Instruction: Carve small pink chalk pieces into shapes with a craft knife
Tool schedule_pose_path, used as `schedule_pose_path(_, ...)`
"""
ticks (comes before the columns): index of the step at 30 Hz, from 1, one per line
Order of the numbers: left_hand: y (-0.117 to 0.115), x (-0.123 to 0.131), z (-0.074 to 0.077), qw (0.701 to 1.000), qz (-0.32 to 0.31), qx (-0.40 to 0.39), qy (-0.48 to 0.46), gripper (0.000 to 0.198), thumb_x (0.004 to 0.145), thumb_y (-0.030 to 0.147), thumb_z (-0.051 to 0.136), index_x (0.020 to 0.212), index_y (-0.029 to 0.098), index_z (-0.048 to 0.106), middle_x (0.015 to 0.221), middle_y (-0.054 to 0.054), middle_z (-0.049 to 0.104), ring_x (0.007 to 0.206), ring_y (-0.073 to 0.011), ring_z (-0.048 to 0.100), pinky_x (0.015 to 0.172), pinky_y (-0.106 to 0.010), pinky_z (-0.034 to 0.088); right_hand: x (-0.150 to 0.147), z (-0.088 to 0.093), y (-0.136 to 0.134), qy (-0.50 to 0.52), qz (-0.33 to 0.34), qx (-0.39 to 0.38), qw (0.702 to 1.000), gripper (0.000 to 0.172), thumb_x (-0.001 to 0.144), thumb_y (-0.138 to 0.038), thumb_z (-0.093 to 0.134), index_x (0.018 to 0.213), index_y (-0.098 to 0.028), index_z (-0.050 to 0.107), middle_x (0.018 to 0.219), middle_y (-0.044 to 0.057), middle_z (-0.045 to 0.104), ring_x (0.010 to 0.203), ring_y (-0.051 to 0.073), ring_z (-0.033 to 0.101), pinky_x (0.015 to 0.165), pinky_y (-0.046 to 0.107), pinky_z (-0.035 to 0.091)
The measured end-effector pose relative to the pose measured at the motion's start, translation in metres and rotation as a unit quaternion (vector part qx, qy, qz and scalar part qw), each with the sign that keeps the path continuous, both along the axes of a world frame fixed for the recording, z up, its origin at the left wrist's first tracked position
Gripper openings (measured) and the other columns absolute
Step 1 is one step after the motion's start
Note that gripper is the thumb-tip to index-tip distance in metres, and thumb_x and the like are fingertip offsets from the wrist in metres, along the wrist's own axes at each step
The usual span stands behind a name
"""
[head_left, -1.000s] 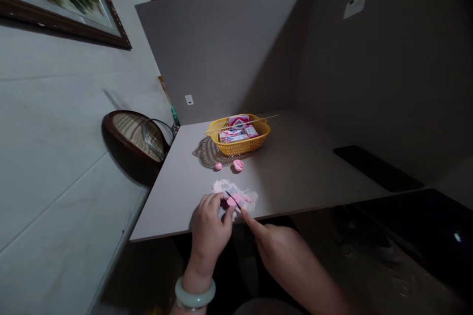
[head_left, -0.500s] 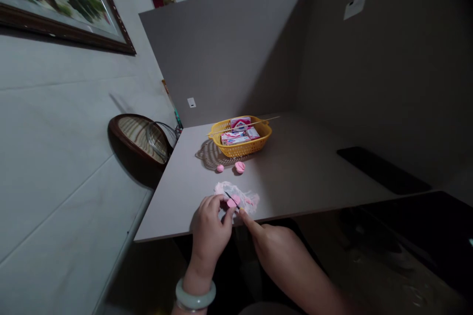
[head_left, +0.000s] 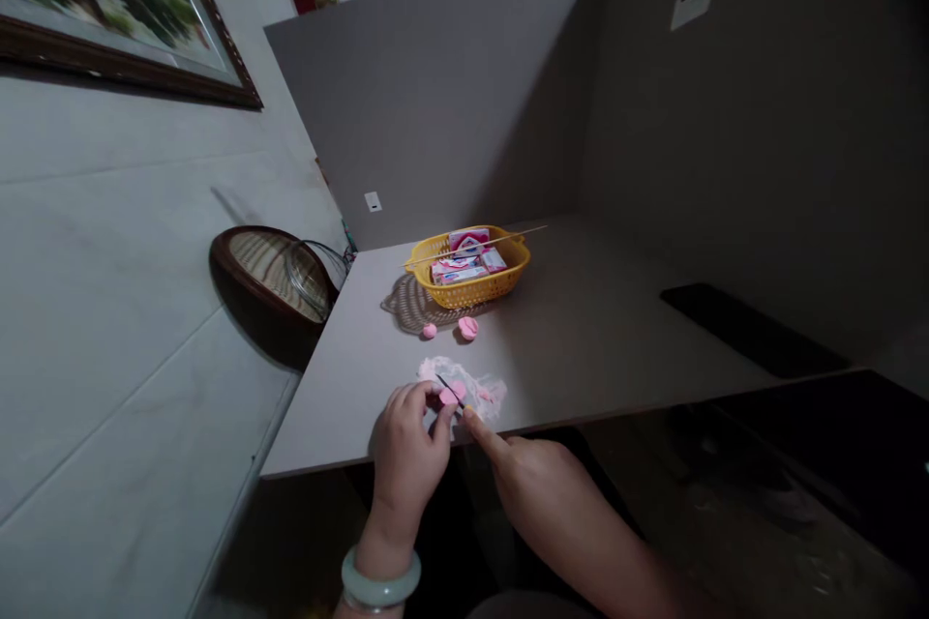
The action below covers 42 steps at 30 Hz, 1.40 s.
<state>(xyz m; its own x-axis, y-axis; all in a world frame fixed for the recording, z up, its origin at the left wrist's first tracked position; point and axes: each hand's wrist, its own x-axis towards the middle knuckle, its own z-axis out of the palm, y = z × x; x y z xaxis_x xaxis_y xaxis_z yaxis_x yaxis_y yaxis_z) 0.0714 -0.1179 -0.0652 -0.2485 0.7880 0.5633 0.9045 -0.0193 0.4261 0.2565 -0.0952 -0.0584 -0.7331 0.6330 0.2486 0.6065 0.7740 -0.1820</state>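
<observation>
Near the front edge of the table, my left hand [head_left: 412, 440] is closed, its thumb and fingers gripping a pink lump [head_left: 451, 394] that looks soft like clay. My right hand [head_left: 524, 464] is closed on a thin dark blade-like tool [head_left: 443, 381], index finger stretched along it. The tool lies slantwise across the lump, touching it; its handle is hidden in the hand. Under and behind them spreads a crumpled whitish-pink sheet [head_left: 475, 383], perhaps thin plastic. Beyond it sit a small pink ball [head_left: 430, 331] and a larger creased pink piece [head_left: 468, 328].
A yellow basket [head_left: 479, 291] holding several pink-and-white boxes [head_left: 464, 269] stands farther back, a thin stick [head_left: 475, 246] across its rim. Grey panels [head_left: 450, 106] enclose the table [head_left: 326, 416]. A dark flat object [head_left: 747, 331] lies at right.
The view has shifted slightly, so everything sits a little farther left. Both hands keep their hold on the pink lump and the tool, with hardly any visible movement between them.
</observation>
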Motion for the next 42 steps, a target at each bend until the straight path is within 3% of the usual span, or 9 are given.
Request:
schedule_pose_path(6, -0.003, 0.001, -0.002, 1.0, -0.019, 0.014, 0.009, 0.01, 0.092, 0.023, 0.066, 0.101, 0.022, 0.063, 0.095, -0.006, 0.071, 0.09, -0.0258, 0.067, 0.08, -0.04, 0.056, 0.031, -0.015, -0.017, 0.049, 0.021, 0.066, 0.996, 0.076, 0.071, 0.006, 0.039, 0.143, -0.009, 0.06, 0.056, 0.0, 0.067, 0.039, 0.016, 0.06, 0.041, 0.033, 0.024)
schedule_pose_path(13, -0.001, -0.001, -0.003, 1.0, -0.002, 0.012, 0.002, 0.009, 0.091, 0.024, 0.067, 0.099, 0.021, 0.062, 0.096, -0.007, 0.07, 0.091, -0.0272, 0.067, 0.078, -0.041, 0.057, 0.0, -0.003, 0.002, 0.032, 0.005, 0.032, 0.999, 0.071, 0.079, 0.006, 0.043, 0.146, -0.01, 0.057, 0.072, 0.005, 0.076, 0.053, 0.018, 0.068, 0.045, 0.032, 0.03)
schedule_pose_path(19, -0.004, 0.001, -0.003, 1.0, -0.028, 0.013, 0.006, 0.011, 0.092, 0.024, 0.067, 0.101, 0.022, 0.062, 0.096, -0.005, 0.071, 0.092, -0.0269, 0.067, 0.081, -0.042, 0.056, 0.024, -0.015, -0.015, 0.025, 0.007, 0.084, 0.996, 0.079, 0.068, 0.005, 0.042, 0.143, -0.01, 0.06, 0.056, -0.001, 0.067, 0.037, 0.015, 0.058, 0.041, 0.034, 0.022)
schedule_pose_path(26, -0.001, -0.001, -0.005, 1.0, 0.006, 0.013, 0.01, 0.009, 0.092, 0.025, 0.066, 0.099, 0.021, 0.062, 0.095, -0.007, 0.07, 0.09, -0.0271, 0.067, 0.077, -0.04, 0.057, -0.005, -0.004, 0.001, -0.01, 0.001, 0.061, 0.998, 0.074, 0.074, 0.005, 0.048, 0.147, -0.008, 0.055, 0.068, 0.004, 0.074, 0.048, 0.017, 0.065, 0.042, 0.032, 0.023)
schedule_pose_path(32, -0.003, 0.0, -0.007, 0.999, -0.01, 0.026, 0.017, 0.01, 0.094, 0.03, 0.065, 0.101, 0.023, 0.063, 0.097, -0.006, 0.071, 0.092, -0.0269, 0.067, 0.081, -0.042, 0.056, 0.014, -0.022, -0.005, 0.044, 0.005, 0.09, 0.995, 0.078, 0.072, 0.006, 0.04, 0.146, -0.012, 0.057, 0.057, 0.0, 0.067, 0.04, 0.018, 0.061, 0.04, 0.031, 0.027)
schedule_pose_path(39, -0.003, 0.003, 0.002, 0.992, -0.009, 0.075, -0.104, 0.021, 0.09, 0.038, 0.067, 0.105, 0.022, 0.066, 0.105, -0.009, 0.071, 0.095, -0.0255, 0.067, 0.083, -0.039, 0.055, 0.021, -0.029, 0.004, 0.195, 0.042, -0.035, 0.979, 0.061, 0.094, -0.005, 0.033, 0.151, -0.018, 0.051, 0.076, 0.002, 0.076, 0.061, 0.015, 0.07, 0.057, 0.02, 0.051)
schedule_pose_path(42, -0.004, 0.005, 0.01, 0.977, -0.022, 0.076, -0.2, 0.031, 0.09, 0.044, 0.067, 0.111, 0.021, 0.066, 0.11, -0.01, 0.072, 0.091, -0.0231, 0.067, 0.08, -0.035, 0.055, 0.017, -0.029, 0.011, 0.266, 0.059, -0.001, 0.962, 0.06, 0.097, -0.008, 0.034, 0.154, -0.022, 0.048, 0.08, 0.002, 0.077, 0.065, 0.014, 0.071, 0.063, 0.02, 0.054)
